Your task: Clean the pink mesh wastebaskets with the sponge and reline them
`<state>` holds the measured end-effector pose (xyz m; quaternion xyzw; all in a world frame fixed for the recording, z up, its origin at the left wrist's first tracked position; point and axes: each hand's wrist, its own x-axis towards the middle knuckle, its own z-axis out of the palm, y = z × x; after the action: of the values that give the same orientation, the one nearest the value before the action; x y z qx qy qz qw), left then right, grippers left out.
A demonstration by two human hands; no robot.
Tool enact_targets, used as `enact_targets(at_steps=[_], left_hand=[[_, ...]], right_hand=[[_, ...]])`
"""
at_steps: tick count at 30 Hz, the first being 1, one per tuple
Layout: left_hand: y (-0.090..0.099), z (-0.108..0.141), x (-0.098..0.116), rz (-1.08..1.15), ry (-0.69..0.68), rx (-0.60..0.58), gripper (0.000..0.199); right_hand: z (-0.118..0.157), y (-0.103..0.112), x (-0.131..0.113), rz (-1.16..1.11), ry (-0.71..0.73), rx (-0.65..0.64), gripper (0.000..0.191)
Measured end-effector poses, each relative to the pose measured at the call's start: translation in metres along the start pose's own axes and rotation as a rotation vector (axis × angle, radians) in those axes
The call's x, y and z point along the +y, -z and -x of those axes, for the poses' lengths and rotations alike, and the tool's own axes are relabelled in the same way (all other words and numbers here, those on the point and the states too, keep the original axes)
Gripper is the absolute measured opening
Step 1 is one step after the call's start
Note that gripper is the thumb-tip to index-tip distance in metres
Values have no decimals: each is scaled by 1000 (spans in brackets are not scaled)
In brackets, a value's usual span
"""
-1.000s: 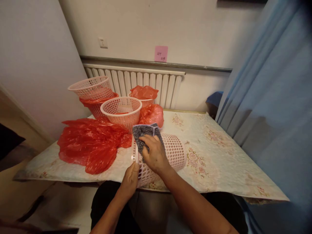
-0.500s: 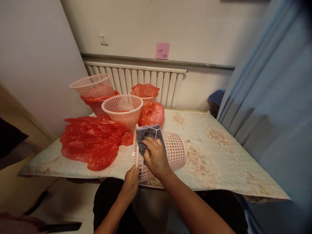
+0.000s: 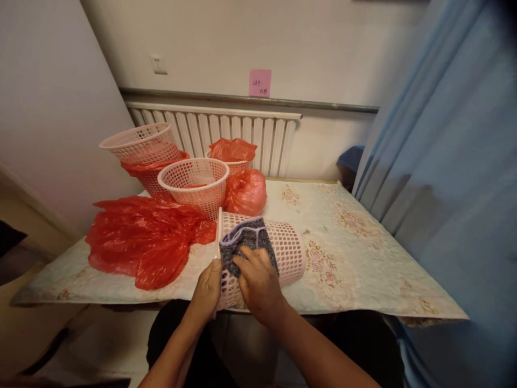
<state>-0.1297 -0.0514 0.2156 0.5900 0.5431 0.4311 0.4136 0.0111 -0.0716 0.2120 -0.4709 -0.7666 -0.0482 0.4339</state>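
Note:
A pale pink perforated plastic basket [image 3: 290,250] lies on its side on the floral-covered table, its rim facing left. My left hand [image 3: 208,288] is closed on the near part of that rim. Against the basket's upper side, my right hand [image 3: 258,280] presses a dark grey cloth with lilac edging [image 3: 246,237], its fingers bent on the fabric. The cloth covers part of the basket wall near the rim. Just behind stands an upright pink basket [image 3: 194,180] with something red inside. Crumpled red plastic bags [image 3: 145,237] lie to the left.
More baskets with red bags [image 3: 151,156] stand at the back left, and another [image 3: 232,153] is behind the filled red bag [image 3: 246,191]. The floral table cover [image 3: 355,258] extends right toward a blue curtain [image 3: 440,161]. A radiator [image 3: 266,137] lines the wall.
The whole view has shifted slightly, moving the scene left. My right hand and the cloth have slid a little lower on the basket, and the cloth's upper edge now folds over.

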Motion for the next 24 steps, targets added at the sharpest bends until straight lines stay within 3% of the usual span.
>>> enact_targets(at_steps=[7, 10, 13, 19, 21, 24], left_hand=[[-2, -5, -7, 69, 113, 15, 70], [-3, -6, -11, 103, 139, 7, 71], [-3, -6, -10, 124, 156, -19, 73], [-1, -4, -6, 104, 120, -48, 66], [0, -3, -7, 94, 83, -57, 62], [1, -3, -10, 78, 45, -78, 59]], right_hand=[[25, 21, 96, 187, -228, 224, 38], [31, 30, 116, 234, -352, 305, 36], [28, 26, 97, 207, -358, 302, 36], [17, 2, 13, 11, -94, 89, 42], [18, 1, 3, 14, -76, 53, 45], [20, 5, 15, 118, -103, 86, 45]])
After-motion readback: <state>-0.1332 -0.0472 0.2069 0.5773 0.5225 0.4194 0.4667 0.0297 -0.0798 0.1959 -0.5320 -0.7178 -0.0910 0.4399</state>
